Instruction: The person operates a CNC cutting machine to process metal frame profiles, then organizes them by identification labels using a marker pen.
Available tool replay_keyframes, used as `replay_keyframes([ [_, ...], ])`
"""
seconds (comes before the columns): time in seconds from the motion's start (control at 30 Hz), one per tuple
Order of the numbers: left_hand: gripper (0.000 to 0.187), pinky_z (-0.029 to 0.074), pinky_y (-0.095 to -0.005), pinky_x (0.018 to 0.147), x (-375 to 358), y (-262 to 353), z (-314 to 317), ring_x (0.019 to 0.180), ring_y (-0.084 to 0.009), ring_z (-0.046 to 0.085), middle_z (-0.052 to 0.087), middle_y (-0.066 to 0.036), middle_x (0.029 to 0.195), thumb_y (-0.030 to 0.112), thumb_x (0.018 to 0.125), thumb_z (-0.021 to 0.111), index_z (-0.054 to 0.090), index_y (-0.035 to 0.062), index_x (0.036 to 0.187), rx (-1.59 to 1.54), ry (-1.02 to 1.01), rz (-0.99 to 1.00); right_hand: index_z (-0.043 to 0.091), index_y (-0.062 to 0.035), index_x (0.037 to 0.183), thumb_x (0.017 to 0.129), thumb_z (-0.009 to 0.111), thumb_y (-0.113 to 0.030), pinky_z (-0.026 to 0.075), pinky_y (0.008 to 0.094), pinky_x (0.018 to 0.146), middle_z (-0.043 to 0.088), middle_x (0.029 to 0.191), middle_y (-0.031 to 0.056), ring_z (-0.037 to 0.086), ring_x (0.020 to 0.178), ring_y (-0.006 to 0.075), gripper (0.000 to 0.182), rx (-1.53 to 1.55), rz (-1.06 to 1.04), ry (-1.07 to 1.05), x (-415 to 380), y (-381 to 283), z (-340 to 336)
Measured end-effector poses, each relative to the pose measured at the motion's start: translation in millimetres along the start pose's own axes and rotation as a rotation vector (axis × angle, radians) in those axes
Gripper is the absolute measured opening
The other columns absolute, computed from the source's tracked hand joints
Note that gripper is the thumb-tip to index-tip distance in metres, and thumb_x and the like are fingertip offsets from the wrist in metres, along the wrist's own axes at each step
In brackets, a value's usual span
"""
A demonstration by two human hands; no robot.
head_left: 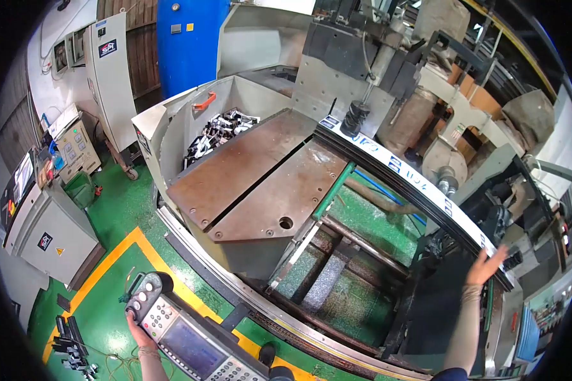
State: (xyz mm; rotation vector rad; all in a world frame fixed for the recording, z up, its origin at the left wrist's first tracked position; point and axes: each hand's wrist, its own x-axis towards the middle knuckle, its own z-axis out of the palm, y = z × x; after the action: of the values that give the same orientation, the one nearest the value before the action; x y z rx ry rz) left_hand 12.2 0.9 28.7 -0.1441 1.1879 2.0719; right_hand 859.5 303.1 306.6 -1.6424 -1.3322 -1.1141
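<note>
1. While the person stood at the front of the machine, the left hand (140,333) was at seven o'clock, its fingers wrapped around the lower end of a grey handheld control pendant with round buttons, a keypad and a dark screen (181,333), seemingly to keep the panel within thumb's reach.
2. The right hand (486,263) was at four o'clock, raised with fingers spread apart and straight, clamped on nothing; its fingertips lay at or just beside the long black guard rail with blue-and-white labels (413,181), though I could not tell whether they touched it.
3. A rusty brown, slotted steel work table (254,174) filled the centre, tilted in view, with a round hole near its lower edge.
4. At eleven o'clock, a pale grey sheet-metal bin with an orange handle (190,111) held a heap of small black and silver metal pieces (219,130), placed just beside the table, likely to catch finished parts.
5. Below the table, at five o'clock, an open machine bed with dark rails (337,279) lay exposed.
6. A tall blue cylindrical tank (187,41) stood at twelve o'clock, and a grey electrical cabinet (47,238) at nine o'clock on the green floor (117,203).
</note>
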Motion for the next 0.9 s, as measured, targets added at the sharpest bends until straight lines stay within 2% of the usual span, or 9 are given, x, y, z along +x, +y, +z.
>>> replay_keyframes([
  [0.1,0.053,0.051,-0.0374,0.091,8.6,-5.0,-11.4,0.103,-0.0247,0.064,0.063,-0.009,0.120,0.047,0.089,0.053,0.052,0.0105,0.128,0.026,0.028,-0.016,0.035,0.0011,0.144,0.099,0.042,-0.046,0.019,0.0454,0.115,0.033,0.149,0.0247,0.027,0.140,0.0374,0.065,-0.104,0.105,0.176,48.3,21.4,54.5],
  [0.2,0.056,0.050,-0.0392,0.093,-1.4,-3.1,4.0,0.104,-0.0270,0.064,0.063,-0.009,0.120,0.049,0.088,0.054,0.052,0.0118,0.130,0.005,0.014,-0.118,0.037,-0.0063,0.145,0.099,0.037,-0.050,0.019,0.0453,0.115,0.034,0.151,0.0192,0.028,0.141,0.0336,0.064,-0.304,0.166,-0.494,36.9,-67.2,103.4],
  [0.23,0.058,0.051,-0.0397,0.093,10.4,-7.9,-4.9,0.104,-0.0277,0.064,0.063,-0.010,0.120,0.050,0.087,0.055,0.052,0.0122,0.131,0.000,0.038,-0.018,0.036,-0.0129,0.147,0.099,0.034,-0.052,0.018,0.0470,0.116,0.034,0.152,0.0152,0.028,0.142,0.0311,0.063,-0.243,0.212,-0.068,28.3,-53.3,132.3],
  [0.37,0.058,0.052,-0.0398,0.091,0.4,-3.1,1.4,0.100,-0.0260,0.065,0.063,-0.011,0.119,0.052,0.083,0.061,0.053,0.0131,0.125,0.108,0.161,-0.038,0.030,-0.0130,0.150,0.100,0.034,-0.049,0.019,0.0487,0.115,0.032,0.152,0.0198,0.026,0.142,0.0351,0.061,-0.255,0.085,-0.474,24.2,-0.8,146.1],
  [0.47,0.058,0.052,-0.0399,0.091,9.3,-7.9,-9.9,0.099,-0.0258,0.065,0.063,-0.011,0.119,0.052,0.083,0.061,0.053,0.0133,0.125,0.050,0.132,-0.024,0.030,-0.0129,0.149,0.102,0.034,-0.044,0.022,0.0520,0.113,0.031,0.152,0.0208,0.027,0.141,0.0371,0.057,-0.300,-0.182,-0.290,85.9,98.0,174.3],
  [0.57,0.059,0.051,-0.0404,0.092,14.6,-8.6,-19.9,0.101,-0.0263,0.065,0.062,-0.011,0.121,0.054,0.084,0.059,0.053,0.0133,0.127,0.142,0.188,0.027,0.029,-0.0128,0.149,0.102,0.033,-0.044,0.022,0.0538,0.112,0.026,0.155,0.0165,0.025,0.142,0.0356,0.056,-1.003,-0.181,-0.820,86.9,-11.4,139.5],
  [0.67,0.057,0.053,-0.0368,0.088,0.8,-6.7,6.9,0.097,-0.0238,0.066,0.064,-0.010,0.114,0.051,0.083,0.061,0.054,0.0116,0.123,0.091,0.077,0.035,0.023,-0.0148,0.152,0.099,0.030,-0.056,0.014,0.0512,0.115,0.024,0.157,0.0117,0.019,0.146,0.0312,0.067,-0.277,0.172,-0.709,52.3,8.3,172.5],
  [0.73,0.055,0.054,-0.0370,0.087,-10.9,-2.9,20.6,0.096,-0.0248,0.066,0.065,-0.011,0.113,0.049,0.083,0.061,0.054,0.0114,0.123,0.085,0.104,-0.023,0.023,-0.0132,0.152,0.096,0.030,-0.062,0.013,0.0492,0.116,0.023,0.157,0.0141,0.018,0.146,0.0294,0.075,-0.424,-0.122,-0.750,48.1,21.1,171.2],
  [0.9,0.060,0.052,-0.0391,0.091,2.2,-6.2,-1.2,0.099,-0.0270,0.065,0.065,-0.012,0.114,0.051,0.082,0.062,0.052,0.0110,0.126,0.078,0.095,0.003,0.032,-0.0082,0.148,0.099,0.034,-0.055,0.016,0.0461,0.116,0.031,0.153,0.0178,0.023,0.143,0.0346,0.068,-0.160,-0.065,-0.589,41.6,73.2,212.9],
])
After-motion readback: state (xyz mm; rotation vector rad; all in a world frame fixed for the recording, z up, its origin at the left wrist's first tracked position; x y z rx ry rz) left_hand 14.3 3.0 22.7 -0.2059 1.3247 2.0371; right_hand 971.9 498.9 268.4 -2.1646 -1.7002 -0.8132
